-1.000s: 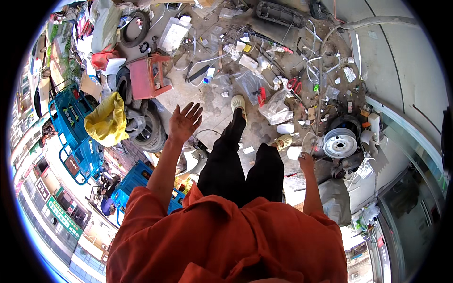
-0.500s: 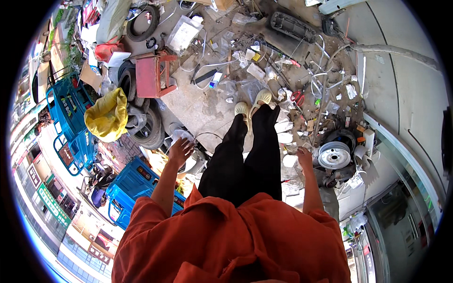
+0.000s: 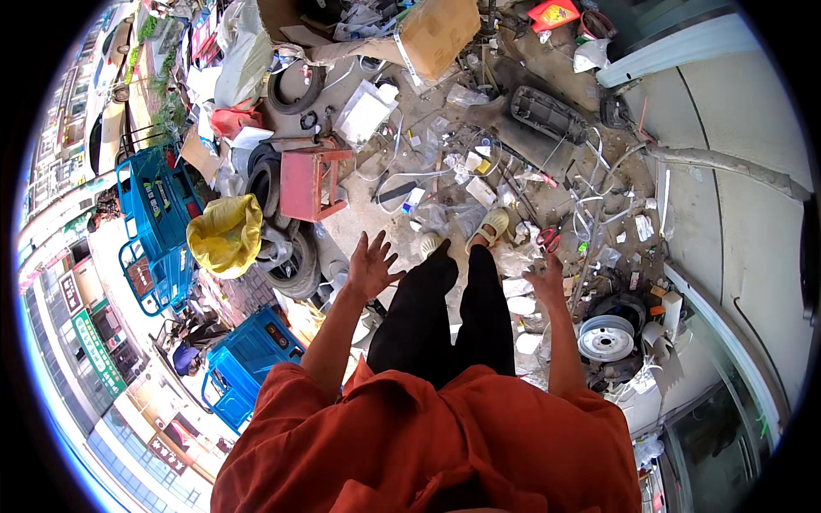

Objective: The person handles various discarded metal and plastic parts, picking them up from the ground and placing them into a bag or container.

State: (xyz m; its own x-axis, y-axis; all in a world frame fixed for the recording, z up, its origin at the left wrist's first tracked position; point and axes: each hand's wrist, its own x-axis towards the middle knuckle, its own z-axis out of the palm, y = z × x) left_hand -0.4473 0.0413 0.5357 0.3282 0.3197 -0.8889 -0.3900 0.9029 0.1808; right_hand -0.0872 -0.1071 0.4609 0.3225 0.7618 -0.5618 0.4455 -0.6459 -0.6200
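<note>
My left hand (image 3: 371,267) is held out with its fingers spread and nothing in it. It is nearest to the red stool (image 3: 310,184) and my black-trousered left leg. On the other side, my right hand (image 3: 546,280) is empty too, its thumb apart from the fingers. Just beyond its fingertips lies a red-handled tool (image 3: 548,239), perhaps scissors, on the littered ground. Pale slip-on shoes (image 3: 489,229) are on my feet.
Tyres (image 3: 295,261) and a yellow sack (image 3: 226,236) stand at left, before blue three-wheeled vehicles (image 3: 158,205). A cardboard box (image 3: 440,34) lies ahead. A white wheel rim (image 3: 605,339) sits at right, near a wall (image 3: 753,214). Straps, plastic and scraps cover the ground.
Both my hands have moved forward and up, and the left fingers have spread wider. My view has tilted further ahead, bringing the cardboard box and a red container into sight. My feet have stepped.
</note>
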